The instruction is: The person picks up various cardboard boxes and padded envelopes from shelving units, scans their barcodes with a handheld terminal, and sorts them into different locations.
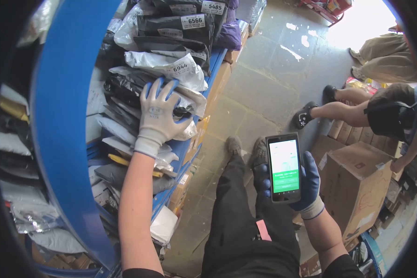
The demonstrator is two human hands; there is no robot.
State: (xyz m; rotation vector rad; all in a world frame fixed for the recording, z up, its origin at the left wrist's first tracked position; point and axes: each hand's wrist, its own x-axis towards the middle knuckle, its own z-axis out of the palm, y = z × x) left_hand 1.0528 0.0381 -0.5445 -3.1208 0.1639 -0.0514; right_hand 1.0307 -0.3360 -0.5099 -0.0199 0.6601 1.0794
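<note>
Left hand (pixel 160 111): gloved in white and blue, fingers spread wide, laid over packed parcels (pixel 123 85) at left.
Right hand (pixel 309 185): gloved likewise, closed around a phone (pixel 285 167), nearer and to the right.
Phone: held with lit screen facing up, white above and green below, too small to read.
White parcel marked 6944 (pixel 169 66): just beyond the left hand, wedged in the row.
Black parcel marked 6566 (pixel 164 28): farther along the same row.
Blue shelf (pixel 216 60): crowded with grey, black and white bags, beside a broad blue upright (pixel 55 116) at far left.
Floor (pixel 245 92): paved in grey slabs, between shelf and boxes.
Cardboard box (pixel 347 185): large, brown, at right.
Person in black clogs (pixel 343 111): beyond the box, at right.
Person in tan trousers (pixel 384 60): farther off.
</note>
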